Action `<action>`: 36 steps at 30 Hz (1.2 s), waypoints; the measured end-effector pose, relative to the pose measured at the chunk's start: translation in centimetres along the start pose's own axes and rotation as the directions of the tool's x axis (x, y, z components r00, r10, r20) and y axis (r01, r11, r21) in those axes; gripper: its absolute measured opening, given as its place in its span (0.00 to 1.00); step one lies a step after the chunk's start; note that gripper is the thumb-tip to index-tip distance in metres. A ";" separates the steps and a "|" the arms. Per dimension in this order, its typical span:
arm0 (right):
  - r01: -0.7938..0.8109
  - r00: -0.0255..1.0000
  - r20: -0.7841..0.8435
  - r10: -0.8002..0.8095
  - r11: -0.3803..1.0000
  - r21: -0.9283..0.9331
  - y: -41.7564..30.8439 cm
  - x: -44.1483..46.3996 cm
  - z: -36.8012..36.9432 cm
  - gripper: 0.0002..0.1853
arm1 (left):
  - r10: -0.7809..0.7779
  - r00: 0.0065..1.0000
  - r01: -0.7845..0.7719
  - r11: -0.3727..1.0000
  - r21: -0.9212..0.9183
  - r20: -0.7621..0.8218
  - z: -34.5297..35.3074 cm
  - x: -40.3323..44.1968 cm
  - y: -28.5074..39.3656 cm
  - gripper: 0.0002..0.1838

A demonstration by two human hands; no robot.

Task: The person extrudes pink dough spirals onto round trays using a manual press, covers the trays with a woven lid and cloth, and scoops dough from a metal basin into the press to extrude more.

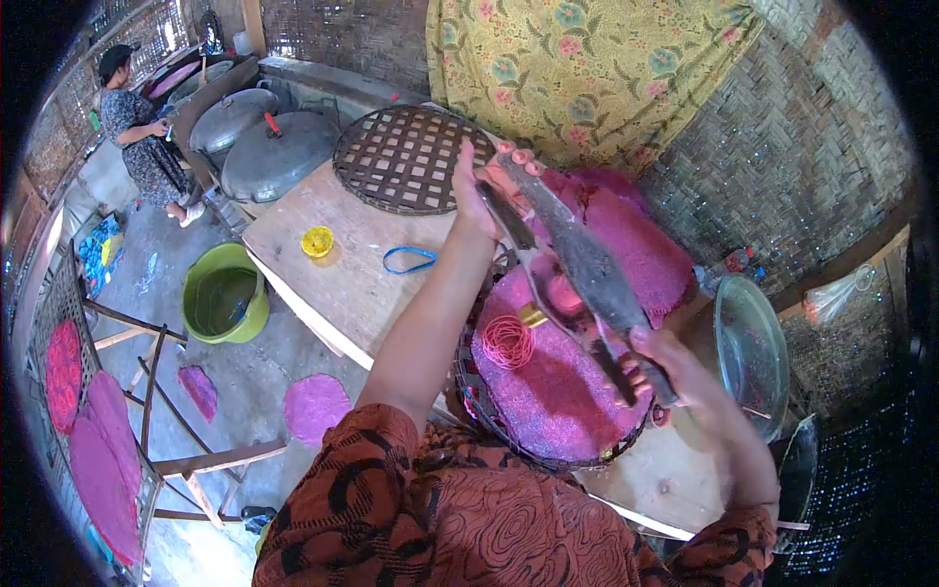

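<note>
The person's left hand (476, 199) and right hand (677, 362) hold a long dark tool (590, 269) made of two narrow bars, slanted above a round basket (468, 383) on the bench (342, 210). The left fingers (521, 157) are curled round the upper end with their tips showing past the bars, the thumb standing up beside it; the right fingers (628, 380) are closed around the lower end. Pink material shows between the bars, though what it is cannot be made out. The basket, near the bench's near edge, holds a coarse pink layer (562, 416), with a coil of reddish bands (508, 342) lying on it, and a small gold-coloured object (532, 314) shows just beside the coil. Behind the basket, a pink mound (641, 240) lies toward the wall. A dark lattice tray (406, 159) rests along the bench's far edge, a blue band (409, 259) lies between tray and near edge, and a small yellow cup (317, 242) stands near the left corner. A clear tub (751, 338) is to the right of the basket, and a green tub (225, 293) sits on the floor (264, 367) by the left corner. Another person (142, 127) stands well apart, near lidded pots (279, 157).
</note>
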State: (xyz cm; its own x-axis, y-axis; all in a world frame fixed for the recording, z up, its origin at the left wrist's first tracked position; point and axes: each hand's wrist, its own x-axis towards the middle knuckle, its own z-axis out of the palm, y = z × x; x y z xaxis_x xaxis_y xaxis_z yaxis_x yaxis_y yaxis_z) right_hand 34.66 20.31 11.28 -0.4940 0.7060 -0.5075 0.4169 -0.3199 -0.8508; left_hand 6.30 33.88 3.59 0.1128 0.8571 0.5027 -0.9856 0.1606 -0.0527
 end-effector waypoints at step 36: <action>-0.078 0.990 -0.122 0.074 0.997 -0.025 -3.1 3.3 -4.1 0.33 | 0.169 0.937 -0.117 0.976 0.183 -0.306 -3.6 4.6 -1.0 0.27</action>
State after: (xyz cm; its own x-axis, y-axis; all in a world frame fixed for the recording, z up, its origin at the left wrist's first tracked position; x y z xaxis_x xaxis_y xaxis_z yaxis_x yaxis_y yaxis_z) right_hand 34.87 26.17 12.82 -0.3651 0.7518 -0.5491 0.4728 -0.3583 -0.8050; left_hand 8.25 39.44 2.88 -0.0227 0.9800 0.1979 -0.9983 -0.0328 0.0478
